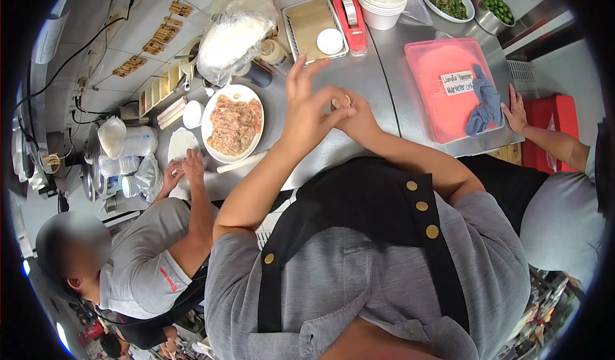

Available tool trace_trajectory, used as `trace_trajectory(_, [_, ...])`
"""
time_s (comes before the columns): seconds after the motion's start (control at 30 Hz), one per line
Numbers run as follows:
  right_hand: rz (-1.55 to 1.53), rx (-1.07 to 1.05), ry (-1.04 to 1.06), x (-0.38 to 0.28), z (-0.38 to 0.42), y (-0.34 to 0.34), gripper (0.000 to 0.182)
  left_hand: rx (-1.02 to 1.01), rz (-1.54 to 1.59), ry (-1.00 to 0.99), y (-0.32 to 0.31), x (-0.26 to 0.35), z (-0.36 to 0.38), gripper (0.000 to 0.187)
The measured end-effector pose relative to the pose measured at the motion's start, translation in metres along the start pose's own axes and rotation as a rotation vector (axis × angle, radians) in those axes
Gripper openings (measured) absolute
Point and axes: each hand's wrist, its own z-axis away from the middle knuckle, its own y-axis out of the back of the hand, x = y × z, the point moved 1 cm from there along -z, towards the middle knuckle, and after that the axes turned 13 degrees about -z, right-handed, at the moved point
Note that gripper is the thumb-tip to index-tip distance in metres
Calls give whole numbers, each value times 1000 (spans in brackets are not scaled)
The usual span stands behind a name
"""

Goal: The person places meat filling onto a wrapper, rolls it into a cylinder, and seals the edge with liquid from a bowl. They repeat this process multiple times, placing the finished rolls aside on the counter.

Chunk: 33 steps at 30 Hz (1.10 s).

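Note:
Before my chest, over the steel counter [378, 72], my left hand [304, 107] and my right hand [359, 116] meet at the fingertips. A small pale dumpling [343, 102] is pinched between them, mostly hidden by the fingers. My left thumb and index finger press at its edge while the other left fingers stick up. The right fingers curl around it from the other side. Left of my forearm stands a white oval plate [204, 132] heaped with minced filling [234, 124]. A white basket tray [289, 30] lined with brown paper, with a round white dish [330, 41] on it, lies ahead.
At the left, a co-worker's hands [186, 168] work at a white sheet. On the right, another person's hand [514, 110] rests beside a pink-lidded box [423, 65] with a blue cloth [485, 100]. A red tape dispenser [351, 27] and white tubs [382, 4] stand ahead.

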Motion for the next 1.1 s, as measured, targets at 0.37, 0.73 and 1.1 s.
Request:
trace_trajectory(0.37, [-257, -371, -225, -62, 2, -3, 34, 293, 483, 126, 6, -15, 23, 22])
trace_trajectory(0.73, [-186, -564, -273, -64, 9, 1, 29, 282, 107, -229, 38, -9, 15, 30])
trace_trajectory(1.1, [-69, -549, -284, -48, 11, 8, 26, -97, 405, -141, 56, -22, 0, 16])
